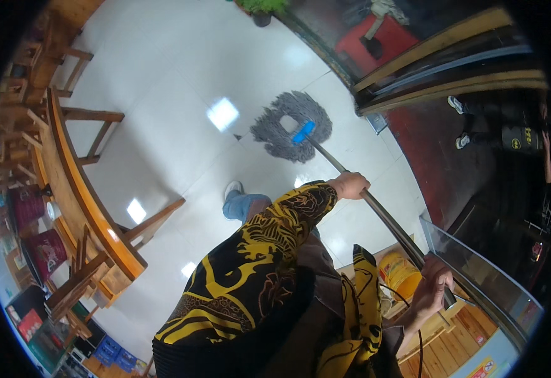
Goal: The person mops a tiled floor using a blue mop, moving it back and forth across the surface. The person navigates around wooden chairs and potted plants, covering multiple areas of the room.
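Observation:
A mop with a shaggy grey head (pixel 274 143) and a blue connector lies spread on the shiny white tiled floor (pixel 181 57). Its long dark handle (pixel 392 223) slants back toward me on the right. My left hand (pixel 351 184), below a black and yellow patterned sleeve, is wrapped round the lower part of the handle. Closer to me, my right hand (pixel 434 286) grips the handle near its upper end. The fingers of both hands are closed on it. My foot (pixel 233 189) in a light shoe stands left of the mop.
A long wooden table (pixel 93 201) with legs jutting out runs along the left. At right are a glass panel (pixel 477 264), a yellow bucket (pixel 400 274) and wooden slats. A potted plant (pixel 263 7) stands far ahead. Beyond the doorway, a person in dark clothes (pixel 508 126) is visible.

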A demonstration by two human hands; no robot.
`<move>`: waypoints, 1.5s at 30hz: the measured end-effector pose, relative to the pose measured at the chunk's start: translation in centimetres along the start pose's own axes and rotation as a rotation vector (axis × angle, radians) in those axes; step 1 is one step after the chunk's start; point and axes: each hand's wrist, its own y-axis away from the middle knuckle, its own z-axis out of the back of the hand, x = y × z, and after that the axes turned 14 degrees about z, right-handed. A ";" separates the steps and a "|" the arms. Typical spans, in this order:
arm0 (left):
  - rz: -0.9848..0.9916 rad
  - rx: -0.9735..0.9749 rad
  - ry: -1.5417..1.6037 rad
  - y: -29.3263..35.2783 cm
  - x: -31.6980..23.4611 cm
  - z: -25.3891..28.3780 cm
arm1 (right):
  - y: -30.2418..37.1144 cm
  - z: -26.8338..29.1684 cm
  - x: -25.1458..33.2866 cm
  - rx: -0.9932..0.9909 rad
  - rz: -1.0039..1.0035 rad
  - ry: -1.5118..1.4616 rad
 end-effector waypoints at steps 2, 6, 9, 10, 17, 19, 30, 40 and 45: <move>-0.051 -0.017 -0.057 0.1 -1.8 2.0 | -1.5 0.8 0.4 0.053 0.121 -0.021; -0.158 -0.189 -0.085 2.6 -3.7 8.4 | -6.9 -0.1 3.0 0.136 0.397 -0.078; -0.079 -0.138 -0.190 4.0 -4.9 12.9 | -10.3 -1.1 5.0 0.197 0.539 -0.060; -0.077 -0.132 -0.206 4.6 -5.1 14.6 | -11.6 -2.0 5.5 0.222 0.554 -0.069; 0.129 -0.358 -0.149 7.1 4.1 23.6 | -18.6 -12.4 0.8 0.195 0.469 -0.422; 0.182 -0.434 -0.141 6.2 8.4 23.4 | -19.1 -14.8 -2.6 0.158 0.424 -0.496; 0.145 -0.243 -0.128 -2.4 20.7 13.7 | -11.8 -11.9 -13.5 0.079 -0.085 -0.284; -0.046 0.020 -0.171 -7.9 3.8 2.7 | -3.2 -0.4 -6.2 -0.474 -0.128 -0.129; -0.125 0.277 -0.276 -9.4 -3.9 0.7 | -1.4 4.1 -3.2 -0.445 -0.061 -0.025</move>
